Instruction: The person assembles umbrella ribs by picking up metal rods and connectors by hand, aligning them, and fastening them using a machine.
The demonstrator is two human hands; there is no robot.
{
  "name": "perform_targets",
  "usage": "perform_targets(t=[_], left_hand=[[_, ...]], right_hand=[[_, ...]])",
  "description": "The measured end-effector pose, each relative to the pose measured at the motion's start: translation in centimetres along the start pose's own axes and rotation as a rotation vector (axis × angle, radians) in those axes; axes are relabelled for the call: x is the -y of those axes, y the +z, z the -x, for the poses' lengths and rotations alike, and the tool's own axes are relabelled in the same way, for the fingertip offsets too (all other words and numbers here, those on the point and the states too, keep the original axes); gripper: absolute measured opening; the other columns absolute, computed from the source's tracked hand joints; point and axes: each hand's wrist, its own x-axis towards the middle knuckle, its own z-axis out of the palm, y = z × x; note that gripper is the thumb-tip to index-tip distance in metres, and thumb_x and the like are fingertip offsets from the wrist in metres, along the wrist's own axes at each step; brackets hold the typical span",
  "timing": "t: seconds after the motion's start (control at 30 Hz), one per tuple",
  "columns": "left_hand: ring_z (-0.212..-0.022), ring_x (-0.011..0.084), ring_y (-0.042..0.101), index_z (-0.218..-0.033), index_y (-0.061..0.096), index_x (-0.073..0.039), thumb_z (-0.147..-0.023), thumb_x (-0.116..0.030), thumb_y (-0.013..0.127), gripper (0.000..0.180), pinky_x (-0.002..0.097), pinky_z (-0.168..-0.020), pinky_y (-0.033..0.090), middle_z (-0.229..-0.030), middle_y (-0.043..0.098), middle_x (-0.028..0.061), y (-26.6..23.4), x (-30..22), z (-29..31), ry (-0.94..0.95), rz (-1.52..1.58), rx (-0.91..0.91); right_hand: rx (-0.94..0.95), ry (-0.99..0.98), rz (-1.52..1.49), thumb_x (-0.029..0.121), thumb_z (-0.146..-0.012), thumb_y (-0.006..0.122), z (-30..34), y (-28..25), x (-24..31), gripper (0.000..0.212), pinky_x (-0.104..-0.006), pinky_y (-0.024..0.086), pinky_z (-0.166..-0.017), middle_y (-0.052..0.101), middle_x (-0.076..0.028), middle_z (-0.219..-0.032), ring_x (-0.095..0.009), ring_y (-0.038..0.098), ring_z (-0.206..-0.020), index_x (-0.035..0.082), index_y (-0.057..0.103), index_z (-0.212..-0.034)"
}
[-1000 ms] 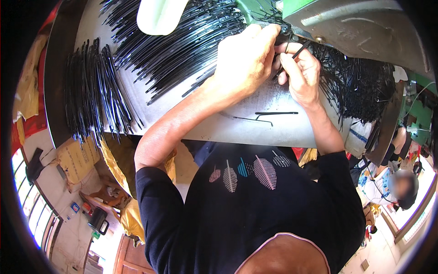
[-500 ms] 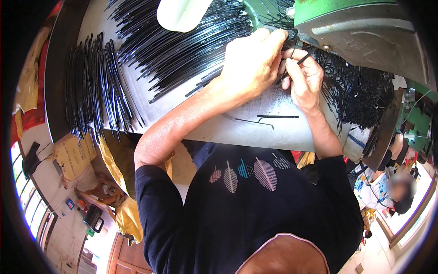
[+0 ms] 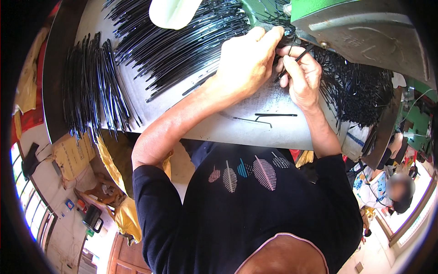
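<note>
At the base of the machine [image 3: 360, 39], my two hands work close together. The right hand [image 3: 303, 82] pinches a slim black rod [image 3: 303, 55] between thumb and fingers, its upper end slanting up to the right. My left hand [image 3: 244, 64] is closed, thumb and forefinger pressed together against the machine's small working part; whatever they grip is hidden behind the fingers. Many similar black rods [image 3: 178, 55] lie in a broad slanting layer left of that hand. Nearer to me, a short black rod [image 3: 276, 115] and a thin bent wire [image 3: 252, 120] rest on the metal table [image 3: 200, 131].
A second bundle of black rods [image 3: 93, 86] overhangs the table's left front edge. To the right of my hands is a tangled heap of dark thin pieces [image 3: 360, 91]. A pale rounded cover [image 3: 172, 13] hangs above the layer. Another person [image 3: 378, 189] is at far right.
The view has shifted slightly, so the table and its contents appear a little further left. Both hands stay at the machine in nearly the same grip, the rod still in the right hand.
</note>
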Motion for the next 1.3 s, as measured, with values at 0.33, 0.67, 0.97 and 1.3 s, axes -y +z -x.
perform_targets(t=[0.33, 0.67, 0.97, 1.3], left_hand=[[-0.062, 0.0241, 0.060, -0.107, 0.056, -0.003, -0.079, 0.000, 0.057, 0.028, 0.0313, -0.056, 0.049, -0.071, 0.059, 0.0094, 0.4, 0.7, -0.1, 0.030, 0.041, -0.023], [-0.064, 0.0247, 0.060, -0.108, 0.056, -0.003, -0.079, 0.000, 0.058, 0.029, 0.0317, -0.058, 0.049, -0.072, 0.059, 0.0105, 0.1, 0.4, -0.1, 0.004, 0.052, 0.008], [-0.065, 0.0246, 0.060, -0.113, 0.054, -0.005, -0.076, -0.001, 0.060, 0.038, 0.0324, -0.057, 0.049, -0.074, 0.057, 0.0099, 0.0, 0.3, 0.0, 0.012, -0.022, 0.036], [-0.065, 0.0247, 0.062, -0.117, 0.053, -0.005, -0.073, 0.000, 0.057, 0.045, 0.0313, -0.057, 0.050, -0.079, 0.061, 0.0079, -1.0, 1.0, -0.5, 0.112, -0.125, 0.127]], right_hand=[[-0.059, -0.008, 0.074, 0.013, -0.091, 0.052, -1.1, -0.2, 0.8, 0.018, -0.0146, 0.035, -0.040, 0.058, -0.002, -0.064, -0.002, 0.046, -0.045, -0.001, 0.062, -0.097], [-0.014, 0.027, -0.288, 0.011, -0.091, 0.050, -1.1, -0.3, 0.0, 0.017, -0.0181, 0.029, -0.040, 0.050, -0.001, -0.057, -0.003, 0.037, -0.042, -0.001, 0.061, -0.096], [-0.012, 0.047, -0.341, 0.010, -0.091, 0.050, -1.0, -0.2, -0.1, 0.016, -0.0177, 0.031, -0.040, 0.052, -0.001, -0.057, -0.002, 0.038, -0.042, -0.001, 0.061, -0.096], [0.031, 0.139, -0.274, 0.015, -0.090, 0.052, -1.8, -1.8, 0.8, 0.020, -0.0211, 0.033, -0.044, 0.047, 0.000, -0.056, -0.006, 0.038, -0.044, -0.001, 0.063, -0.096]])
